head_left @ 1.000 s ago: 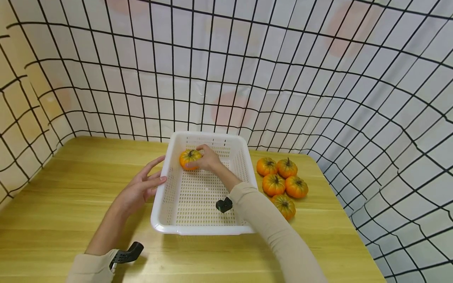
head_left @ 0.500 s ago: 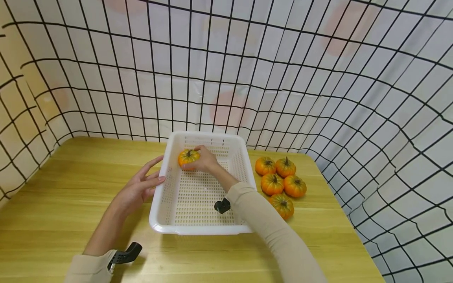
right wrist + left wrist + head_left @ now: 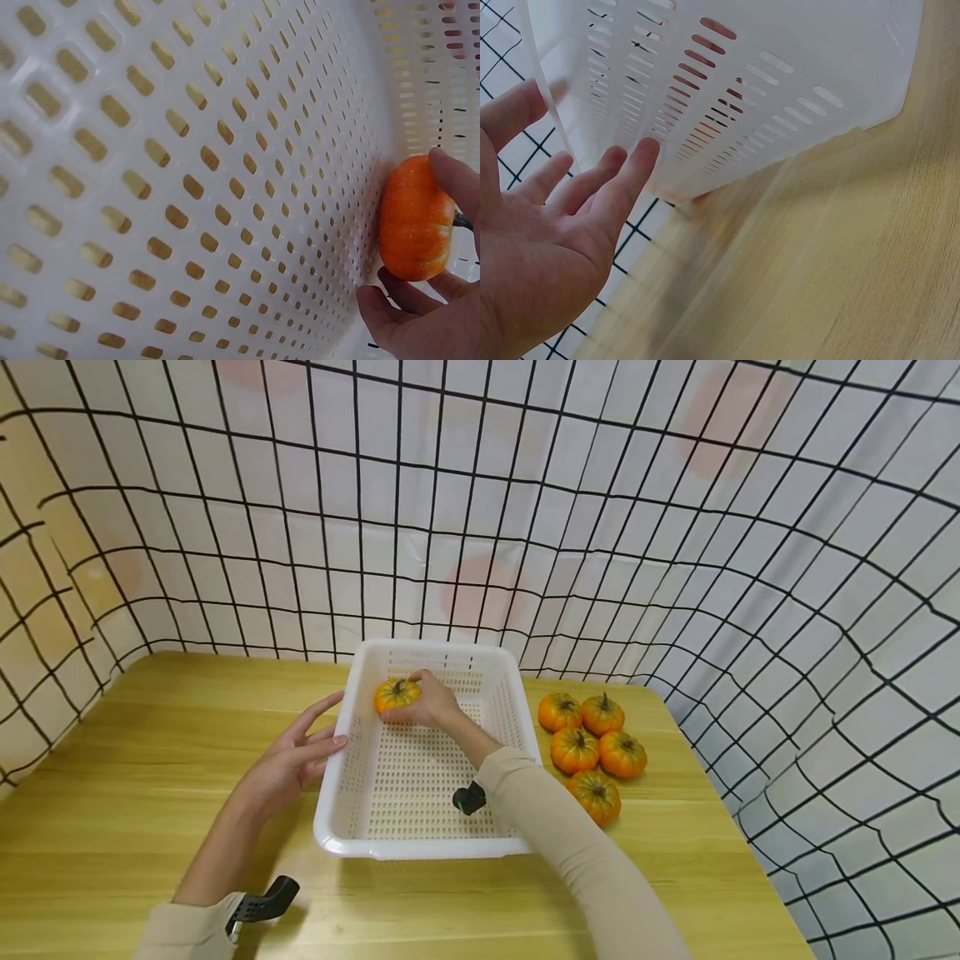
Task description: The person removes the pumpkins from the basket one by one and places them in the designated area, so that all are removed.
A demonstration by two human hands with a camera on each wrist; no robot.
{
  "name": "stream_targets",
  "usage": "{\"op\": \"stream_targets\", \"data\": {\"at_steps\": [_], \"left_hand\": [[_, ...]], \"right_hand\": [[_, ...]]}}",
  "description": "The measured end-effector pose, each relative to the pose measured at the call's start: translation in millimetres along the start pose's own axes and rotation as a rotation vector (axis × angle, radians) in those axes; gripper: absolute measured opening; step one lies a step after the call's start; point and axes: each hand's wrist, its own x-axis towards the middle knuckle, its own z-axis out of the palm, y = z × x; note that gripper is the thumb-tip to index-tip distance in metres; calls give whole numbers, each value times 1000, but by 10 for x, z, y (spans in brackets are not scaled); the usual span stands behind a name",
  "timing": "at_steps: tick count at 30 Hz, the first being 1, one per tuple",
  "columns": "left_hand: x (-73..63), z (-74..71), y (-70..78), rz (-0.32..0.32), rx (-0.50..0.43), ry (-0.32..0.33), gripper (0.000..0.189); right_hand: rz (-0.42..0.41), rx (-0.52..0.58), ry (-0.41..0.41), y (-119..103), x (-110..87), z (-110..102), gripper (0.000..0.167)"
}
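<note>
My right hand (image 3: 429, 700) is down inside a white perforated plastic basket (image 3: 431, 849), gripping a small orange pumpkin (image 3: 392, 696) near the far left corner. In the right wrist view, thumb and fingers lie on either side of the pumpkin (image 3: 411, 221), which sits right at the basket floor, its stem toward the palm. At the basket's left side is my left hand (image 3: 288, 760), its thumb overlapping the rim. The left wrist view has the fingers of the left hand (image 3: 562, 217) spread and nearly straight, their tips right at the outer wall of the basket (image 3: 802, 52).
Several more small pumpkins (image 3: 596, 747) stand grouped on the wooden table (image 3: 90, 827) just right of the basket. Black wire mesh (image 3: 450, 485) in front of white sheeting rises along the table's back and sides. Each sleeve carries a black wrist mount (image 3: 266, 902).
The head view has shifted slightly, so everything sits a little further left in it. Both hands, the pumpkin and the basket keep nearly the same positions relative to one another.
</note>
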Motion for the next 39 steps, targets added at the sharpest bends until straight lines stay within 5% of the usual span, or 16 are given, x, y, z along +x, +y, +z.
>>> {"op": "stream_targets", "data": {"at_steps": [39], "left_hand": [[10, -8, 2, 5, -6, -18, 70]], "right_hand": [[6, -56, 19, -14, -13, -15, 82]]}}
